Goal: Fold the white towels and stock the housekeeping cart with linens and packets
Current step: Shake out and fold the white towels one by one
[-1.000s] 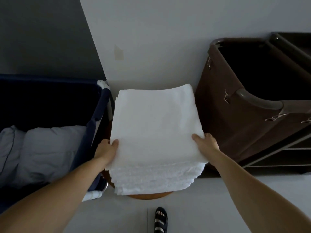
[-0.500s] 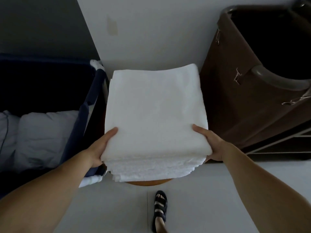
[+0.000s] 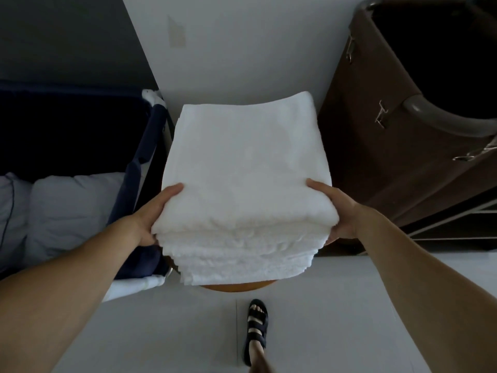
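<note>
Your left hand (image 3: 149, 219) and right hand (image 3: 343, 211) gripped the upper layers of the white towel stack (image 3: 242, 168), thumbs on top, fingers hidden beneath. Between your fingers the towels lay flat, squarely folded, fluffy-edged; below them, lower layers rested on a wooden stool (image 3: 236, 287). Beyond your right fingers stood a brown cart (image 3: 376, 184).

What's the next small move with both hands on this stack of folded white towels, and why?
Probably lift the upper bundle straight up. The left hand and right hand grip opposite sides of the stack of folded white towels, thumbs on top, fingers tucked under its upper layers; the lower layers lie on the round wooden stool.
</note>
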`<state>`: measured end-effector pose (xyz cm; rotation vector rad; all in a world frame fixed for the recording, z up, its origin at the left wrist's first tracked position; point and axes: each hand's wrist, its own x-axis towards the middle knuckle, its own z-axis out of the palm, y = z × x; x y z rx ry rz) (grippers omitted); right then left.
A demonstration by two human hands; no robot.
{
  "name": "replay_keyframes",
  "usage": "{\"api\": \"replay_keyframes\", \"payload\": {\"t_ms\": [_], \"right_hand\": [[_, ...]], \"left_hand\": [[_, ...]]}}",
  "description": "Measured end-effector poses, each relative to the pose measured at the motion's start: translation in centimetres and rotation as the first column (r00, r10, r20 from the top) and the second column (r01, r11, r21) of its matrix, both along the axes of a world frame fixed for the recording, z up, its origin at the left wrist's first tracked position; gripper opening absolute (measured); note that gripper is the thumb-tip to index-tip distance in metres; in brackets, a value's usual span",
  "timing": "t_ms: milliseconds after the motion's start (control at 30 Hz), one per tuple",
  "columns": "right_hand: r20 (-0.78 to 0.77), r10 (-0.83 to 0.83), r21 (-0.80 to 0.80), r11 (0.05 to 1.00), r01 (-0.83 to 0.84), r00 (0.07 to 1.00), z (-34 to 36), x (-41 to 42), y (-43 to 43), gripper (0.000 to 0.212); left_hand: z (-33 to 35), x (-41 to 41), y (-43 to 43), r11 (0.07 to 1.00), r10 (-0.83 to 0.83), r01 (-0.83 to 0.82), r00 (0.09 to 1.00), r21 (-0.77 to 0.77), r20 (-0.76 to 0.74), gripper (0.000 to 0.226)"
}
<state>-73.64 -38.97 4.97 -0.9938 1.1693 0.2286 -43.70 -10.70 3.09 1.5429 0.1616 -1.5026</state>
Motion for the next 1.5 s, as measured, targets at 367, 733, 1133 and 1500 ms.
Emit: {"api": "replay_keyframes", "payload": {"t_ms": [367, 733, 1133, 1500], "right_hand": [[0.072, -0.004, 0.155, 0.988, -0.007, 0.997, -3.0, -1.6, 0.7, 0.096], [0.133, -0.004, 0.141, 0.99, -0.015, 0.991, -1.8, -0.5, 0.5, 0.084], [0.22, -0.064, 0.224, 0.975, 0.014, 0.973, -1.3, -0.5, 1.1, 0.091], [0.135, -0.157, 0.243, 0.962, 0.121, 0.978, -4.4, -1.8, 1.7, 0.088]], "left_hand": [[-1.9, -0.3, 0.8, 1.0, -0.016, 0.019, 0.995, 0.023, -0.1, 0.075], [-1.1, -0.7, 1.2, 0.998, 0.056, -0.056, 0.998, 0.015, -0.034, 0.054], [0.2, -0.3, 0.7, 0.999, 0.032, -0.031, 0.998, 0.025, -0.058, 0.055], [-0.7, -2.0, 1.1, 0.992, 0.125, -0.125, 0.991, -0.003, -0.055, 0.053]]}}
